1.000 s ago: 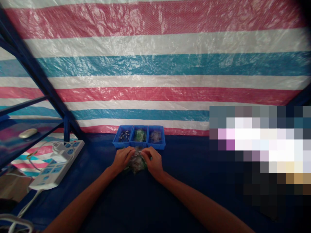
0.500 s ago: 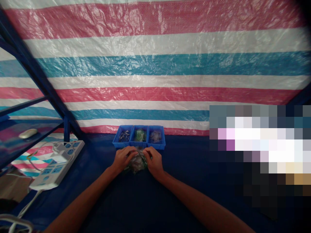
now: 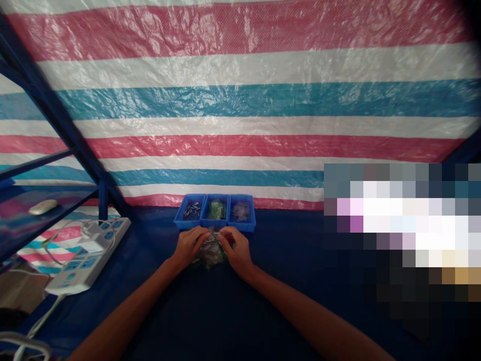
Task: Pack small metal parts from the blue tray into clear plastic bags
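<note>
Moved since before: almost nothing; my right hand (image 3: 235, 248) has crept slightly toward my left hand (image 3: 189, 245), and the plastic packet (image 3: 212, 254) has stayed where it was.
Packet: crumpled clear plastic with something green and dark inside, lying on the dark blue table cover (image 3: 263, 301) just below the middle of the frame. I cannot make out its contents.
Hands: both closed on the packet, one on each side, with my fingertips nearly meeting over its top edge.
Grip, as I judge it: thin film slips and bunches, so I should pinch with the fingertips close to the edge, keep the packet down on the cover and work in small moves.
Risk: a hard tug could tear the film or scatter what is inside.
Just above: three blue trays (image 3: 215, 223) in a row, the packet nearly touching them. They hold small metal pieces (image 3: 192, 209), green bits (image 3: 216, 209) and clear bags (image 3: 240, 211).
Farther out: white power strip (image 3: 88, 253) at lower left, striped tarp (image 3: 240, 100) behind.
</note>
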{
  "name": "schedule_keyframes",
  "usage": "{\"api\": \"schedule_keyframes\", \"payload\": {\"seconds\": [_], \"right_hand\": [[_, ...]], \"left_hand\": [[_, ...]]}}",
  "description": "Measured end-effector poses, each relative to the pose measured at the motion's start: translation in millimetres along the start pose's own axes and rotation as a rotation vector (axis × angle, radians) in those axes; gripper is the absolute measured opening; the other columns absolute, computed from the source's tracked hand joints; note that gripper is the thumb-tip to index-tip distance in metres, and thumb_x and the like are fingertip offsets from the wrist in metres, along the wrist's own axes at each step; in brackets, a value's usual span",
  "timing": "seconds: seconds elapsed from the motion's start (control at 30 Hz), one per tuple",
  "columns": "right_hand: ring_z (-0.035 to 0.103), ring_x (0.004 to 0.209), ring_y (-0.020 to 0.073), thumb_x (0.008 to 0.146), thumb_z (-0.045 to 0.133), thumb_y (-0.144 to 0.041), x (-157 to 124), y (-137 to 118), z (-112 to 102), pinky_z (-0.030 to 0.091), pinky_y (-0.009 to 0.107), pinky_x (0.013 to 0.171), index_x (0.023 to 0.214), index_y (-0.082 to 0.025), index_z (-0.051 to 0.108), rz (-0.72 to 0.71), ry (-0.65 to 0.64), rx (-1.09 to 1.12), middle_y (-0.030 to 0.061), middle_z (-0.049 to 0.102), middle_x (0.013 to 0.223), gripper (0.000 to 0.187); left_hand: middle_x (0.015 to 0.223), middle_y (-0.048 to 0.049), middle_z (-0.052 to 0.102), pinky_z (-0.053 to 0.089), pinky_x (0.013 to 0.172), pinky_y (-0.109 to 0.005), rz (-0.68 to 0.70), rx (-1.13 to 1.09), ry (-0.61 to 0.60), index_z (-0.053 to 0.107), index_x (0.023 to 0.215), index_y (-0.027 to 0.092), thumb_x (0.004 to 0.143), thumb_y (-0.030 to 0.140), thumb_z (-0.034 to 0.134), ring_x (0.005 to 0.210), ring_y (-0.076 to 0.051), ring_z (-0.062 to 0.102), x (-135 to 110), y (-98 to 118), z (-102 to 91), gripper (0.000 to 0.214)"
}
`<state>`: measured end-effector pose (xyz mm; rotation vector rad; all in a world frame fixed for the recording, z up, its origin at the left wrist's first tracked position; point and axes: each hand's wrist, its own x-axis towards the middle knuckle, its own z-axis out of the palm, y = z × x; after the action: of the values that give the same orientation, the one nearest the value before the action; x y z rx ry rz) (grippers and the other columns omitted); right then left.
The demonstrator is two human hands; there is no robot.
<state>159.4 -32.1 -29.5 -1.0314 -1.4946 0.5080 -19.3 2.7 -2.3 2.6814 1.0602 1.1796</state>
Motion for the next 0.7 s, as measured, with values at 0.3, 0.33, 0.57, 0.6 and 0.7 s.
{"api": "schedule_keyframes", "payload": {"seconds": [0.3,0.33,0.57,0.6,0.7], "right_hand": [[0.055,0.065,0.0131,0.088,0.05,-0.031,1.1,-0.2,0.3,0.043,0.024,0.063,0.084,-0.018,0.06,-0.032,-0.016,-0.014,0.0013,0.061,0.074,0.016],[0.055,0.065,0.0131,0.088,0.05,-0.031,1.1,-0.2,0.3,0.043,0.024,0.063,0.083,-0.018,0.06,-0.031,-0.02,-0.015,0.0013,0.06,0.074,0.017],[0.054,0.066,0.0131,0.089,0.048,-0.03,0.0,1.2,0.4,0.042,0.024,0.064,0.082,-0.018,0.059,-0.021,-0.012,-0.018,0.0012,0.06,0.074,0.017],[0.054,0.066,0.0131,0.089,0.048,-0.03,-0.1,1.4,0.4,0.043,0.024,0.064,0.082,-0.018,0.059,-0.02,-0.008,-0.02,0.0013,0.06,0.074,0.018],[0.055,0.066,0.0133,0.089,0.047,-0.031,0.0,1.5,0.2,0.042,0.024,0.064,0.082,-0.018,0.06,-0.022,-0.001,-0.028,0.0013,0.06,0.073,0.019]], "left_hand": [[0.068,-0.0019,0.066,0.046,0.061,-0.019,-0.008,0.025,-0.007,0.063,0.079,0.016,0.093,0.034,0.042,0.06,-0.01,0.06,2.0,4.3,-1.7,0.031],[0.067,-0.0018,0.066,0.046,0.061,-0.019,-0.006,0.028,-0.011,0.063,0.079,0.016,0.093,0.034,0.042,0.059,-0.01,0.06,2.0,4.2,-1.8,0.031],[0.077,-0.0031,0.069,0.049,0.069,-0.021,-0.023,0.021,-0.019,0.065,0.088,0.017,0.091,0.034,0.044,0.068,-0.012,0.064,-0.5,0.5,0.7,0.027],[0.079,-0.0036,0.07,0.05,0.07,-0.022,-0.024,0.019,-0.015,0.065,0.09,0.017,0.091,0.034,0.045,0.07,-0.013,0.065,-0.9,-0.1,1.5,0.026],[0.083,-0.004,0.07,0.051,0.074,-0.023,-0.031,0.011,-0.014,0.064,0.092,0.018,0.091,0.033,0.047,0.073,-0.013,0.066,-1.6,-1.4,3.3,0.024]]}}
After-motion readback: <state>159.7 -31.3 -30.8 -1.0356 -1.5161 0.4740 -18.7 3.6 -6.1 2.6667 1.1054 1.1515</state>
